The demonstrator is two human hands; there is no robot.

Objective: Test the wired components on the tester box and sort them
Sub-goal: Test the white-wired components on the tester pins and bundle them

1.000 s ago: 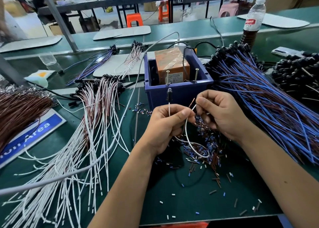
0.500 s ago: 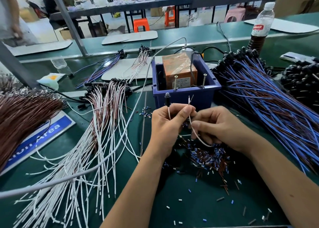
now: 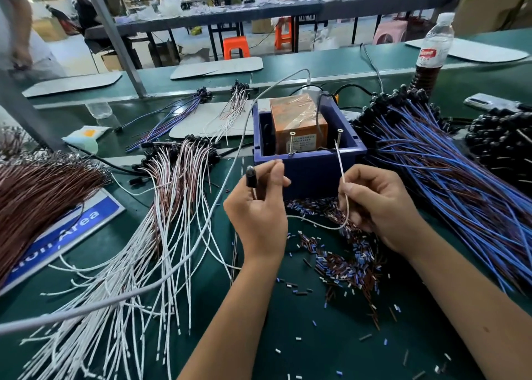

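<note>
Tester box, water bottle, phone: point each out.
tester box (image 3: pixel 313 172), head view, blue front wall
water bottle (image 3: pixel 431 55), head view, red label
phone (image 3: pixel 492 102), head view, its top face

Green workbench (image 3: pixel 331 336) strewn with wire offcuts (image 3: pixel 345 264). Blue box (image 3: pixel 311 163) at centre, flanked by white wires (image 3: pixel 161 235), brown wires (image 3: pixel 37 195) and blue wires (image 3: pixel 460 192). Bottle (image 3: pixel 431 54) and phone (image 3: pixel 492 101) far right.
</note>
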